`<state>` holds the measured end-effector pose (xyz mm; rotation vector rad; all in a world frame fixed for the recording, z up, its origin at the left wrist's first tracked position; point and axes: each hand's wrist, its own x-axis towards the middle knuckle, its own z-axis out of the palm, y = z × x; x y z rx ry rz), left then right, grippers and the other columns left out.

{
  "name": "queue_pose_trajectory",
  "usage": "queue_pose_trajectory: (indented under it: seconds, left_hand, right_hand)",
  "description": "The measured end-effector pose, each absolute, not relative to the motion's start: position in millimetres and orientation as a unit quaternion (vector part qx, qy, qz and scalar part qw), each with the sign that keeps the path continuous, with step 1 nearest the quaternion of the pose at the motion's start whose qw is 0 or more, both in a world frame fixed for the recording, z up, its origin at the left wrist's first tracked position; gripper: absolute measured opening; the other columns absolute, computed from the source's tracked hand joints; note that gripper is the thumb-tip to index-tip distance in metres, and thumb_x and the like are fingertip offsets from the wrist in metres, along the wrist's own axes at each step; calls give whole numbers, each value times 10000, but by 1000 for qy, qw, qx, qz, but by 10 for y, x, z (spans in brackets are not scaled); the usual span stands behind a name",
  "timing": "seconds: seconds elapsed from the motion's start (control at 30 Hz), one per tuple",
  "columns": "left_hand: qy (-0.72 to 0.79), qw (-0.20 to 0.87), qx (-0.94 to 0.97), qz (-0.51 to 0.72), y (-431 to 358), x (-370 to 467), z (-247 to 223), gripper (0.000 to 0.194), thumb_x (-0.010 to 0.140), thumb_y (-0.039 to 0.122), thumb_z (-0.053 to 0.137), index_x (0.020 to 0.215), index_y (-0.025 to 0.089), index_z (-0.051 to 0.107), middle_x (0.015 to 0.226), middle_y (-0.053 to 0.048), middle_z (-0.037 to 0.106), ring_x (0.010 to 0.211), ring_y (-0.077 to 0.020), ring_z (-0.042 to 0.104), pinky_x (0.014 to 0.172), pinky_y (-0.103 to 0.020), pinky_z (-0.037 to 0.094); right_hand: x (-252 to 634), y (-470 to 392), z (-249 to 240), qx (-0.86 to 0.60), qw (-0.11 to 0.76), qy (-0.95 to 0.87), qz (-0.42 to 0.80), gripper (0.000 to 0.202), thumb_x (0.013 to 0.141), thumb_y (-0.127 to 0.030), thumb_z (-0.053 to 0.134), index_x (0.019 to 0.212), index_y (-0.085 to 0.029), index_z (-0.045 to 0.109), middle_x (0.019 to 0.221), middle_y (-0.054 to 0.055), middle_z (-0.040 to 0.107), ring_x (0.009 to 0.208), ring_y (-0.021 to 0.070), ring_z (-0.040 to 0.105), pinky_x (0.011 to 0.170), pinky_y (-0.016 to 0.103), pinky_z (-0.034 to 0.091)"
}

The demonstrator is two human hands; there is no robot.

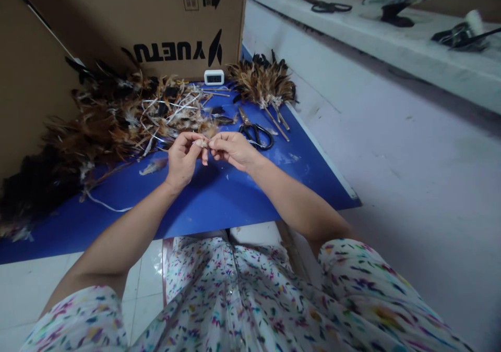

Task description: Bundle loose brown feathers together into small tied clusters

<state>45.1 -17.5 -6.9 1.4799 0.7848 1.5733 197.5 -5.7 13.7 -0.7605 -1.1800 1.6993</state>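
Fingers of both hands meet mid-view, tips nearly touching: L hand has thumb + index closed on a pale feather tuft, other fingers curled below; R hand has thumb + index pinched tog. at the tuft's R end, remaining fingers folded under, but too small to tell what exactly sits btwn those tips. So tuft is btwn the hands, above the front half of the blue worktop. L wrist slightly bent, back of hand turned out to L; L forearm rises steeply from lower L. R wrist approx. straight, R forearm slanting in from lower R, at a lower angle. Both elbows bent + out to the sides, short patterned sleeves. Just beyond R hand: black-handled scissors, blades apart from the fingers. Loose feather lies L of L hand. Further out: big brown/black feather pile w/ white strips on L, feather bundle w/ sticks on far R, small white clock btwn, against cardboard box.
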Motion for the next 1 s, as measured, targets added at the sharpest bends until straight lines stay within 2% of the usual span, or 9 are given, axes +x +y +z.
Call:
queue_pose_trajectory:
  seconds: [0.17, 0.33, 0.53, 0.67, 0.83, 1.0]
  left_hand:
    - [300, 433, 584, 618, -163, 441, -64, 188, 810, 334, 711, 859, 197, 591, 797, 1, 655, 568, -88, 586, 534, -229, 524]
    - [292, 453, 584, 607, -165, 436, -53, 219, 789, 342, 737, 845, 188, 593, 782, 6, 646, 565, -88, 585, 537, -233, 531]
    - [294, 470, 593, 583, -155, 422, -70, 234, 779, 346, 753, 847, 183, 600, 760, 7, 638, 571, -92, 589, 544, -235, 536]
    - [302, 471, 601, 571, -166, 405, -63, 245, 781, 365, 752, 847, 183, 601, 756, 7, 632, 576, -91, 587, 554, -236, 537]
    - [297, 485, 605, 557, -183, 395, -40, 240, 783, 368, 750, 845, 185, 607, 727, 14, 615, 579, -94, 588, 556, -234, 534]
    - [291, 494, 599, 559, -197, 405, -16, 244, 777, 371, 756, 834, 185, 608, 709, 19, 602, 573, -91, 578, 537, -224, 519]
  right_hand:
    - [2077, -25, 182, -327, 439, -555, 626, 169, 743, -219, 774, 692, -138, 634, 546, -32, 615, 492, 64, 555, 465, 162, 458]
    - [2166, -18, 254, -341, 422, -662, 516, 158, 789, -213, 751, 733, -141, 622, 550, -49, 604, 404, 50, 489, 397, 169, 384]
    - [2229, -33, 309, -341, 425, -734, 405, 86, 839, -143, 672, 757, -149, 650, 591, -50, 623, 461, 44, 515, 482, 170, 403]
    - [2233, -25, 288, -331, 428, -741, 398, 85, 845, -205, 674, 775, -162, 651, 583, -52, 608, 500, 58, 533, 503, 174, 417]
    - [2190, -41, 277, -318, 441, -717, 437, 184, 811, -324, 713, 765, -165, 633, 573, -44, 600, 510, 70, 532, 487, 188, 435]
    - [2152, -72, 263, -316, 472, -698, 436, 203, 783, -341, 727, 746, -170, 622, 592, -33, 617, 543, 88, 566, 521, 215, 481]
